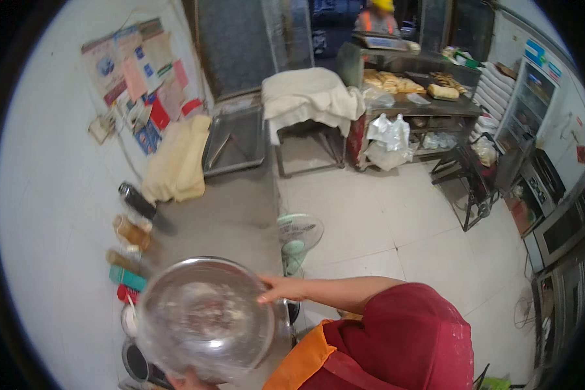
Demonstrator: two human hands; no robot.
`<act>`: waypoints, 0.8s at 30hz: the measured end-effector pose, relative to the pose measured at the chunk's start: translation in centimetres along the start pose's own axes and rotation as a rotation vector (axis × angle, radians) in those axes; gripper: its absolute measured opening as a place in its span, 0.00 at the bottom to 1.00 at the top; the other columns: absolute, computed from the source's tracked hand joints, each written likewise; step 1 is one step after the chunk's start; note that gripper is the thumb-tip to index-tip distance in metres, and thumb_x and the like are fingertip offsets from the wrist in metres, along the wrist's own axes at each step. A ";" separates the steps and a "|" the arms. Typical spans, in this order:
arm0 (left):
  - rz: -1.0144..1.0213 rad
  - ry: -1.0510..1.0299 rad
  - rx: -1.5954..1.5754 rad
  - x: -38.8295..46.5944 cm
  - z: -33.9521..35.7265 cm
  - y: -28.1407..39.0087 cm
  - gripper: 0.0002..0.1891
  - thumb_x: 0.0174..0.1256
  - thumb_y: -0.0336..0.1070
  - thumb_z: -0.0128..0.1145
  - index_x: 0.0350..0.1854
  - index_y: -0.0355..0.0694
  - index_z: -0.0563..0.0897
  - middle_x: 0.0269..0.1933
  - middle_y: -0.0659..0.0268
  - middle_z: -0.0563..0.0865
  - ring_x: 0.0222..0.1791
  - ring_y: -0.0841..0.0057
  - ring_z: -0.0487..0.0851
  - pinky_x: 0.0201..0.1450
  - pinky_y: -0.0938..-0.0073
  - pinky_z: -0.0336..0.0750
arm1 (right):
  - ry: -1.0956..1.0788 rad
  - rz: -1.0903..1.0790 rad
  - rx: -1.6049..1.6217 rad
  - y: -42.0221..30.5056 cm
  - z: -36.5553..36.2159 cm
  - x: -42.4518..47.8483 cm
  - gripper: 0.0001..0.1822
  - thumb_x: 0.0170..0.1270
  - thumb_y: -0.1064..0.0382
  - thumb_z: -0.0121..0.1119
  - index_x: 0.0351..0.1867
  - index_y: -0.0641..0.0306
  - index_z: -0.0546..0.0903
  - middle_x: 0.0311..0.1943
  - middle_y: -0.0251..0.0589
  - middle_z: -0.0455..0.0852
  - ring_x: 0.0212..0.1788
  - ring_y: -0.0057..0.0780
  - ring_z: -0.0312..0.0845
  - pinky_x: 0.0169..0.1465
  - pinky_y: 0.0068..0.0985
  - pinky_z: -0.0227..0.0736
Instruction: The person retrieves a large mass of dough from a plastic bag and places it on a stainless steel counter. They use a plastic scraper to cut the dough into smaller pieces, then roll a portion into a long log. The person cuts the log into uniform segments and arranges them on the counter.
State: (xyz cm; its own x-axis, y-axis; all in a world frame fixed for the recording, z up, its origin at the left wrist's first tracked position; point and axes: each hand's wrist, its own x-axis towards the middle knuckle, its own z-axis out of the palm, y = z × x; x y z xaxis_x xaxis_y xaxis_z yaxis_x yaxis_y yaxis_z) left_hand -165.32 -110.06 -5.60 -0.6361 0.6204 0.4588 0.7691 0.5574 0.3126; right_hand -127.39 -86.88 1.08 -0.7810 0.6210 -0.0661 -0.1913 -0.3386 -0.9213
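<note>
A large stainless steel bowl [214,317] is tilted above the worktop in front of me, with whitish residue inside. My right hand [282,290] grips its rim at the side nearer my extended arm. At the bottom of the picture, my left hand [192,381] holds the opposite edge and is partly cut off. What looks like clear plastic film [175,358] clings around the bowl's lower edge. Whether anything lies under the bowl is hidden.
Along the wall stand a dark bottle [137,200], jars [131,233], a teal box [127,278] and a dark container [136,360]. A black tray [236,139] and folded cloth [178,158] lie farther along the worktop [219,219]. A green fan [297,239] stands beside it. A person [378,22] is beyond the counter.
</note>
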 end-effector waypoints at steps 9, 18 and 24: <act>0.177 -0.702 -1.144 -7.4 -1.8 30.6 0.36 0.52 0.21 0.60 0.67 0.31 0.65 0.62 0.53 0.74 0.57 0.66 0.75 0.60 0.70 0.71 | 0.804 0.138 0.411 5.3 -8.7 -23.4 0.23 0.49 0.64 0.63 0.48 0.72 0.80 0.36 0.42 0.84 0.31 0.33 0.79 0.33 0.33 0.73; 0.846 -0.808 -0.676 -23.5 0.1 62.0 0.56 0.42 0.36 0.73 0.74 0.36 0.50 0.73 0.47 0.57 0.74 0.54 0.56 0.73 0.64 0.55 | 1.307 -0.103 0.262 3.7 -19.3 -48.7 0.16 0.52 0.70 0.59 0.44 0.76 0.81 0.34 0.46 0.86 0.34 0.34 0.83 0.36 0.32 0.79; 1.185 -1.087 -0.898 -28.3 1.4 80.3 0.45 0.45 0.36 0.73 0.69 0.33 0.65 0.68 0.45 0.69 0.69 0.57 0.68 0.69 0.65 0.63 | 1.541 0.064 -0.078 1.0 -24.3 -60.7 0.23 0.49 0.61 0.61 0.45 0.75 0.81 0.36 0.49 0.86 0.38 0.34 0.81 0.43 0.31 0.75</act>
State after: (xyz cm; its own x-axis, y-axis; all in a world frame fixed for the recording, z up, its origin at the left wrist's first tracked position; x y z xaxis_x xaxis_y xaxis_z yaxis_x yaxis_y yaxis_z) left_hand -85.67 -82.10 5.35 0.7253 0.6642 0.1810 0.3552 -0.5862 0.7282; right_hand -65.70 -107.78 -5.12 0.5730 0.7272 -0.3780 -0.1137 -0.3862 -0.9154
